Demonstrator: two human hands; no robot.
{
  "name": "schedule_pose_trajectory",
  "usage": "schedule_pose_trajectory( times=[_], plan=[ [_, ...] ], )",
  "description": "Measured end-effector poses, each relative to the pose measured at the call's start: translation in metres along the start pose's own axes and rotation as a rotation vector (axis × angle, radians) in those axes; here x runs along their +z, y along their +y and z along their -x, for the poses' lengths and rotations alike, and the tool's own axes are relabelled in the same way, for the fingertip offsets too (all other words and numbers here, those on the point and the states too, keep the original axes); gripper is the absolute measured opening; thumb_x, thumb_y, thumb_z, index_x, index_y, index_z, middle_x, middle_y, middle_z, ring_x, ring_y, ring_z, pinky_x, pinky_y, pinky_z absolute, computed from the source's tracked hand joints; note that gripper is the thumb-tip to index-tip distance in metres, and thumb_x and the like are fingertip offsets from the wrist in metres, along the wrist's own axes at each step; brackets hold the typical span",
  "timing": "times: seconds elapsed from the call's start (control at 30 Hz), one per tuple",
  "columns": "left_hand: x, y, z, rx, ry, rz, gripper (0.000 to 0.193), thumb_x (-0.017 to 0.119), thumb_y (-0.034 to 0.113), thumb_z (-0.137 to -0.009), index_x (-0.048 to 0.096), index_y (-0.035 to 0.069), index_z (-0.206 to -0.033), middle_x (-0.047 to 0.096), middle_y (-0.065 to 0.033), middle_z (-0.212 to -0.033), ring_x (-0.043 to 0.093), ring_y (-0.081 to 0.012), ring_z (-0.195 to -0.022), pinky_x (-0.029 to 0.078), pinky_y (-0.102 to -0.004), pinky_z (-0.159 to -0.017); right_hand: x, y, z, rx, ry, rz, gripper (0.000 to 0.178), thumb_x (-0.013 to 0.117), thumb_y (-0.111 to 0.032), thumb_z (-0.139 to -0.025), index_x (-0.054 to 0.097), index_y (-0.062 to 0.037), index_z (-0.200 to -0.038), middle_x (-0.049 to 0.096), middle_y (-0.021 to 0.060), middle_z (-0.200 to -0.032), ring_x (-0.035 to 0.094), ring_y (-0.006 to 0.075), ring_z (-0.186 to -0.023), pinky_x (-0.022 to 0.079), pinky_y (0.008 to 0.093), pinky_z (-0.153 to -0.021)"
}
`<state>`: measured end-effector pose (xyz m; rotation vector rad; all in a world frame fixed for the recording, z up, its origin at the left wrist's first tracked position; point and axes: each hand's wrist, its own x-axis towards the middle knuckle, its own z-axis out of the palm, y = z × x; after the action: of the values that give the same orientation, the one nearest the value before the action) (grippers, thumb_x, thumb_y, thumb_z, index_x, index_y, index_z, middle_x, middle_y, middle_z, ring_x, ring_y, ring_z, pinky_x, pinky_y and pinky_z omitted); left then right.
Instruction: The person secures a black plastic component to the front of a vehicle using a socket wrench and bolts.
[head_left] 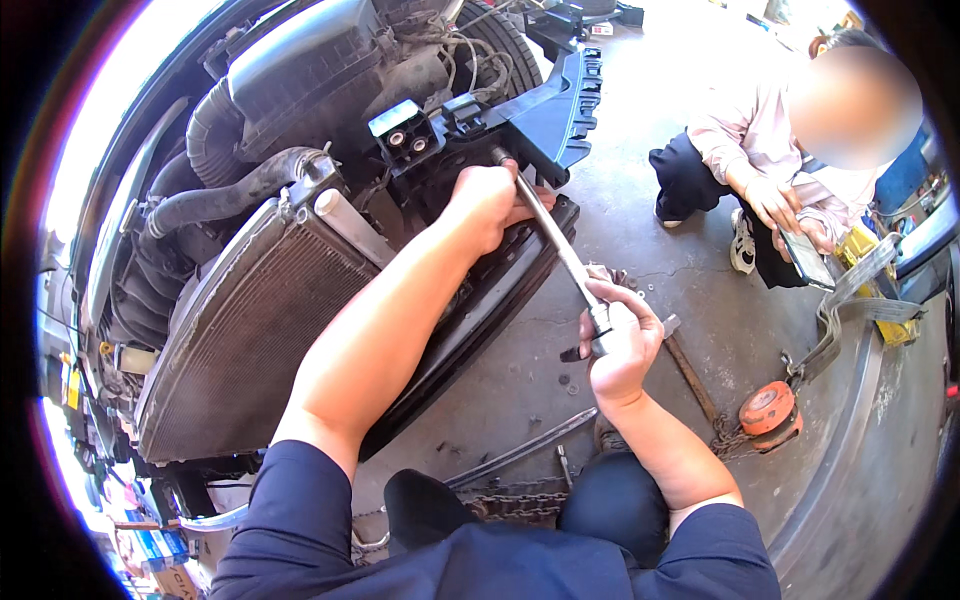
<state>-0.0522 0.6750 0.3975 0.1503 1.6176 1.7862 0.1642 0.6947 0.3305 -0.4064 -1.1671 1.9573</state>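
A socket wrench with a long silver extension bar (553, 232) slants from the car's front corner down toward me. My left hand (482, 207) is closed round its far end, close under a black plastic bumper bracket (545, 125). At the near end my right hand (622, 345) grips the wrench, whose short dark handle pokes out beside the fingers. The socket's tip meets the dark metal below the bracket; what it sits on is too small to make out. Left of my left forearm stands the radiator (255, 335), with a black hose (225, 205) above it.
A dark crossbeam (500, 300) runs beneath my left arm. On the floor lie a hammer (690, 375), an orange chain hoist (770, 412) and chains (515, 505) by my knees. To the right a person (760, 150) crouches, holding a phone (806, 260).
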Motion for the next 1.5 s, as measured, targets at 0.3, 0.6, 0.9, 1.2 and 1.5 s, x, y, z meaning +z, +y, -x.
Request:
schedule_pose_trajectory(
  times=[0.3, 0.6, 0.9, 1.2, 1.5],
  plan=[
    [0.007, 0.0, -0.008, 0.046, 0.034, -0.073, 0.036, 0.041, 0.022, -0.106, 0.056, -0.008, -0.096, 0.068, -0.0237, -0.093, 0.071, -0.0353, -0.084, 0.062, -0.0418, -0.079, -0.019, -0.031, -0.033, 0.48, 0.133, -0.372, 0.032, 0.046, -0.024, -0.084, 0.063, -0.004, -0.102, 0.052, 0.009, -0.062, 0.043, 0.0173, -0.047, 0.036, 0.0312, -0.048],
    [0.0, -0.001, -0.027, 0.011, 0.005, 0.002, 0.034, 0.04, 0.021, -0.106, 0.057, -0.008, -0.101, 0.069, -0.0235, -0.095, 0.07, -0.0361, -0.09, 0.059, -0.0444, -0.082, -0.02, -0.031, -0.037, 0.467, 0.046, -0.272, 0.031, 0.046, -0.023, -0.086, 0.06, -0.0025, -0.104, 0.052, 0.0084, -0.066, 0.045, 0.0164, -0.05, 0.036, 0.0293, -0.047],
    [-0.002, -0.006, -0.016, -0.022, 0.017, 0.001, 0.036, 0.038, 0.022, -0.107, 0.056, -0.008, -0.101, 0.068, -0.0237, -0.093, 0.071, -0.0357, -0.087, 0.06, -0.0447, -0.082, -0.02, -0.021, -0.031, 0.195, 0.015, -0.035, 0.029, 0.044, -0.014, -0.088, 0.066, 0.0048, -0.093, 0.056, 0.0115, -0.06, 0.053, 0.0168, -0.049, 0.039, 0.0277, -0.039],
    [0.012, -0.002, -0.007, 0.071, 0.165, -0.099, 0.034, 0.045, 0.02, -0.105, 0.058, -0.009, -0.093, 0.067, -0.0206, -0.087, 0.072, -0.032, -0.075, 0.062, -0.0396, -0.07, -0.019, -0.038, -0.035, 0.62, 0.165, -0.413, 0.026, 0.045, -0.025, -0.083, 0.063, -0.0092, -0.094, 0.049, 0.007, -0.06, 0.042, 0.0178, -0.045, 0.035, 0.0322, -0.048],
    [0.014, -0.006, -0.019, 0.136, 0.177, -0.024, 0.034, 0.049, 0.02, -0.103, 0.057, -0.01, -0.088, 0.066, -0.0192, -0.08, 0.07, -0.0323, -0.066, 0.061, -0.0405, -0.061, -0.022, -0.041, -0.047, 0.524, 0.054, -0.315, 0.026, 0.046, -0.024, -0.088, 0.061, -0.007, -0.1, 0.053, 0.0084, -0.063, 0.047, 0.0163, -0.05, 0.037, 0.0292, -0.046]
  ],
)
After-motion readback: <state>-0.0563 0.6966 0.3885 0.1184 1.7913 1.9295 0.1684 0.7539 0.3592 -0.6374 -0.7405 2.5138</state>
